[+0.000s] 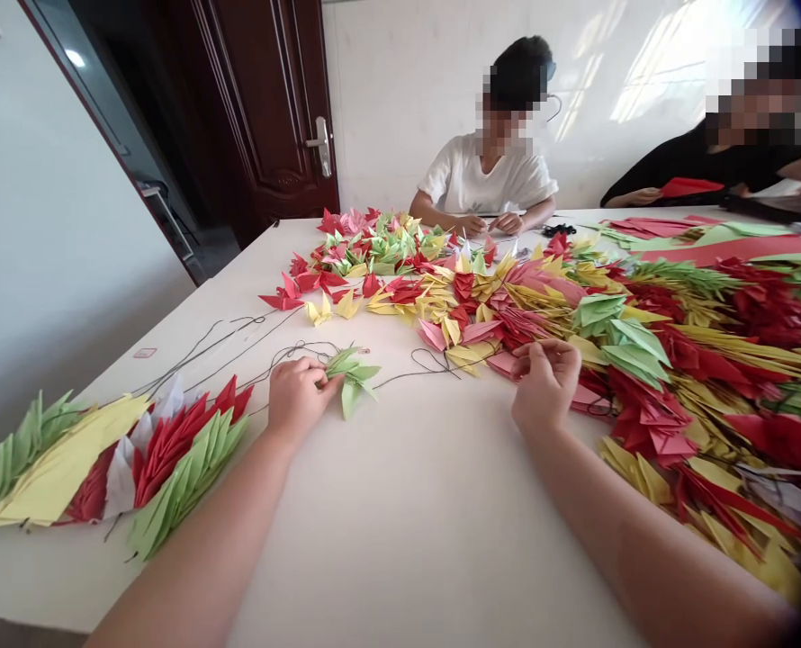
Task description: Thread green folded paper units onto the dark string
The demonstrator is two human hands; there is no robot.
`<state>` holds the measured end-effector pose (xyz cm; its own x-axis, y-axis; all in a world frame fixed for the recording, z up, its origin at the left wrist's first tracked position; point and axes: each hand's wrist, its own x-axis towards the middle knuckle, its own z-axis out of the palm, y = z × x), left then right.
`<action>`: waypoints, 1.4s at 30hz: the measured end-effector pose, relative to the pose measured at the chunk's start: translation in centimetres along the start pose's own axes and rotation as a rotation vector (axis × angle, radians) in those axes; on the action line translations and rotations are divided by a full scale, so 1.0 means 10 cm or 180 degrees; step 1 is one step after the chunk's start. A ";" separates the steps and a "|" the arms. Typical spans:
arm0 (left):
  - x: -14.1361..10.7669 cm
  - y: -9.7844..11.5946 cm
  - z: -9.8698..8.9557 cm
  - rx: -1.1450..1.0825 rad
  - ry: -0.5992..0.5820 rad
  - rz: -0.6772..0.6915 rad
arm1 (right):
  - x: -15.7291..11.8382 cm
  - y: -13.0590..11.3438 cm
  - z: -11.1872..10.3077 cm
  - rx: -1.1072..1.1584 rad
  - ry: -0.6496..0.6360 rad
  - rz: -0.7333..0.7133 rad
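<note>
My left hand [301, 396] pinches a few green folded-paper cranes [352, 376] just above the white table. Black string [434, 367] runs in loose loops from these cranes towards my right hand [546, 382]. The right fingers are closed in a pinch at the edge of the pile, and the string leads up to them; its end is hidden there. Left of my left hand lie strung rows of paper cranes [171, 450] in green, yellow, red and white, with dark strings trailing from them.
A large pile of coloured paper cranes [643, 360] covers the right side of the table [400, 540]. Loose cranes [387, 247] lie at the back. Across the table sits a person in white [488, 184]; another in black [684, 166] holds red paper [690, 187].
</note>
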<state>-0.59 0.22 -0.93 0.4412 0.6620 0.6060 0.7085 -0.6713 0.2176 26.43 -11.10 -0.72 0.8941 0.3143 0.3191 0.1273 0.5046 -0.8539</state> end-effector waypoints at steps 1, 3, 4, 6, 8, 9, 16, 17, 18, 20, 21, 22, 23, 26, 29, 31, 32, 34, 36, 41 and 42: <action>0.00 -0.01 -0.01 -0.0042 -0.0033 0.0019 | -0.01 -0.06 -0.01 0.0016 0.0023 0.0021; -0.01 -0.01 -0.02 -0.0150 -0.0114 0.0037 | 0.01 -0.24 -0.02 0.0011 -0.0049 0.0064; -0.01 -0.01 -0.02 -0.0198 -0.0142 0.0033 | 0.02 -0.33 -0.02 0.0016 -0.0128 0.0042; 0.00 0.01 0.00 -0.0257 -0.0123 0.0041 | 0.06 -0.52 -0.02 0.0026 -0.0382 -0.0163; 0.01 0.04 0.04 -0.0299 0.0007 0.0105 | 0.07 -0.64 -0.02 0.0084 -0.0518 -0.0572; 0.01 0.05 0.06 -0.0345 0.0090 0.0151 | 0.06 -0.66 -0.03 0.0081 -0.0632 -0.0714; 0.03 0.10 0.10 -0.0989 -0.0470 0.0022 | -0.20 -0.31 -0.35 -0.0602 -0.1363 -0.0314; 0.04 0.11 0.08 -0.1032 -0.0600 -0.0025 | -0.20 -0.27 -0.37 -0.0684 -0.1414 -0.0214; 0.04 0.11 0.06 -0.1052 -0.0705 -0.0038 | -0.19 -0.25 -0.39 -0.0751 -0.1441 -0.0135; 0.03 0.14 0.02 -0.1066 -0.0853 0.0018 | -0.14 -0.25 -0.40 -0.0872 -0.1430 -0.0030; 0.03 0.15 -0.01 -0.1076 -0.0894 0.0053 | -0.12 -0.26 -0.40 -0.0955 -0.1470 0.0021; 0.02 0.16 -0.02 -0.1092 -0.0904 0.0063 | -0.10 -0.27 -0.40 -0.1055 -0.1550 0.0059; 0.02 0.17 -0.03 -0.1106 -0.0894 0.0039 | -0.09 -0.28 -0.41 -0.1175 -0.1665 0.0078; 0.00 0.18 -0.05 -0.1159 -0.0880 -0.0162 | -0.09 -0.28 -0.43 -0.1559 -0.2014 0.0059; -0.01 0.17 -0.04 -0.1365 -0.0925 -0.0276 | -0.09 -0.26 -0.45 -0.1735 -0.2083 0.0001; -0.02 0.17 -0.05 -0.1546 -0.1069 -0.0308 | -0.08 -0.25 -0.45 -0.1783 -0.2031 0.0012; -0.02 0.17 -0.05 -0.1590 -0.1202 -0.0325 | -0.07 -0.24 -0.44 -0.1800 -0.1982 0.0036; -0.02 0.17 -0.06 -0.1543 -0.1514 -0.0357 | -0.05 -0.22 -0.44 -0.1835 -0.1862 0.0096; -0.02 0.18 -0.06 -0.1435 -0.1668 -0.0375 | -0.02 -0.20 -0.45 -0.1892 -0.1707 0.0116; 0.00 0.19 -0.07 -0.1213 -0.1556 -0.0344 | -0.01 -0.24 -0.46 -0.2408 -0.1315 -0.0644; 0.01 0.20 -0.07 -0.1178 -0.1554 -0.0299 | -0.05 -0.28 -0.42 -0.2479 -0.1299 -0.1016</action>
<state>0.47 -1.31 0.08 0.6493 0.7412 0.1704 0.5571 -0.6160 0.5569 27.40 -16.04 -0.17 0.5661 0.5862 0.5795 0.7247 -0.0188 -0.6888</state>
